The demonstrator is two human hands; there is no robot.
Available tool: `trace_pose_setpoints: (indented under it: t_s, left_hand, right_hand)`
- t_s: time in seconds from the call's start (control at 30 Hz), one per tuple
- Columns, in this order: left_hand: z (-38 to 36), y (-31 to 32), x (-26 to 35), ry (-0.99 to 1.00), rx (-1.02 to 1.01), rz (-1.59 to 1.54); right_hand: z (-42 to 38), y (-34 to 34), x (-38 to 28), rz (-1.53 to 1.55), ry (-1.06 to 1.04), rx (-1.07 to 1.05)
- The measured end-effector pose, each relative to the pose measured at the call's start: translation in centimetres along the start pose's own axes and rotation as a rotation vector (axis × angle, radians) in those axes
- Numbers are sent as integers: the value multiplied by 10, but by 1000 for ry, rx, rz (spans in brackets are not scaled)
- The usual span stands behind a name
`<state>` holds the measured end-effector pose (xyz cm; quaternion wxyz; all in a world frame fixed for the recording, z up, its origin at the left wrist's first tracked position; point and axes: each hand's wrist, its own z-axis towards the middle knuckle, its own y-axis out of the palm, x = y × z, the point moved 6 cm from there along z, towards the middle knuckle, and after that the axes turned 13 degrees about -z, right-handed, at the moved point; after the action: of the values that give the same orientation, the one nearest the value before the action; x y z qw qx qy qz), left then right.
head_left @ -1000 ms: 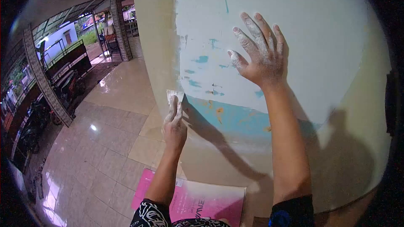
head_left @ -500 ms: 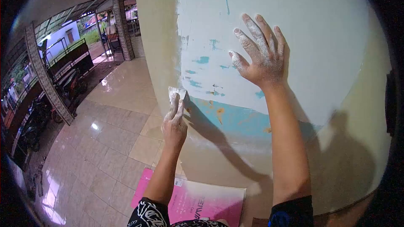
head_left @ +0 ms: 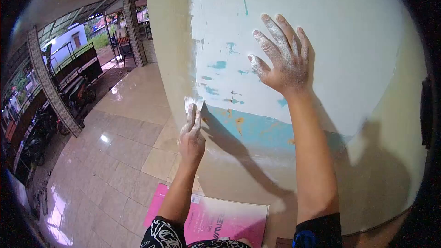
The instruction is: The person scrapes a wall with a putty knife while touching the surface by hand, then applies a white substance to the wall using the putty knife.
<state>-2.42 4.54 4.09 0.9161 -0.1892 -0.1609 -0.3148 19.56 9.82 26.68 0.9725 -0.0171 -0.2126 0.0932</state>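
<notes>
My left hand point(head_left: 192, 140) grips a putty knife point(head_left: 194, 104), with two fingers stretched along its whitened blade. The blade lies against the wall at the lower left edge of a white filler patch point(head_left: 349, 32). Powdery white dust coats my right hand point(head_left: 287, 66), which rests spread out on that patch, holding nothing. Blue-green marks point(head_left: 219, 65) show through the white between my hands. Below them runs a bare blue-green strip point(head_left: 257, 126) with rusty-orange spots. The handle of the putty knife is hidden in my left hand.
Under my arms lies a pink cardboard sheet point(head_left: 216, 225) on the tiled floor point(head_left: 110, 156). Tiled pillars point(head_left: 50, 82) and motorcycles point(head_left: 76, 93) stand to the left. The wall point(head_left: 172, 41) curves away at its left edge.
The view has shifted very slightly, so the wall sits a little further left. My left hand and the putty knife have moved down a touch; my right hand keeps its place on the patch.
</notes>
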Motion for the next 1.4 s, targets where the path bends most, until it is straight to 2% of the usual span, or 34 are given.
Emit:
trace_pose_setpoints:
  t_s: [0.13, 0.17, 0.27, 0.3, 0.6, 0.67, 0.7, 0.87, 0.93, 1.0, 1.07, 1.17, 1.3, 1.4]
  left_hand:
    - [1, 0, 0, 26, -1, -18]
    - [-6, 0, -3, -97, -77, -44]
    - [-8, 0, -5, -162, -89, -64]
    - [0, -4, 5, 6, 4, -12]
    - [-8, 2, -1, -105, -64, 17]
    - [7, -4, 9, 31, 26, -20]
    - [8, -5, 12, -106, -47, -27]
    - [-10, -1, 6, -98, -100, 46]
    - [-5, 0, 6, -43, -24, 11]
    - [-2, 1, 7, -101, -38, 1]
    - [-3, -2, 9, -26, -16, -6]
    - [-11, 0, 7, -90, -68, -29]
    - [13, -5, 22, -192, -92, -91]
    - [1, -1, 15, -128, -89, -81]
  right_hand:
    - [0, 0, 0, -16, -22, -15]
    - [1, 0, 0, -7, -22, 0]
    - [2, -2, -1, -10, -17, 13]
    - [0, 0, 0, 6, -5, 17]
    - [2, -3, 1, -44, -22, -25]
    - [2, -6, 0, -29, -22, 11]
    - [1, -4, 1, -12, -7, -2]
    - [1, -6, 0, -24, 4, -3]
    - [3, -7, 0, -21, 2, -1]
    - [1, -4, 0, -47, -20, 16]
    - [2, -6, 0, -22, -9, 17]
    - [3, -3, 0, -32, -11, 8]
    - [-1, -2, -1, -13, -2, -9]
    - [2, -2, 1, -35, -17, -1]
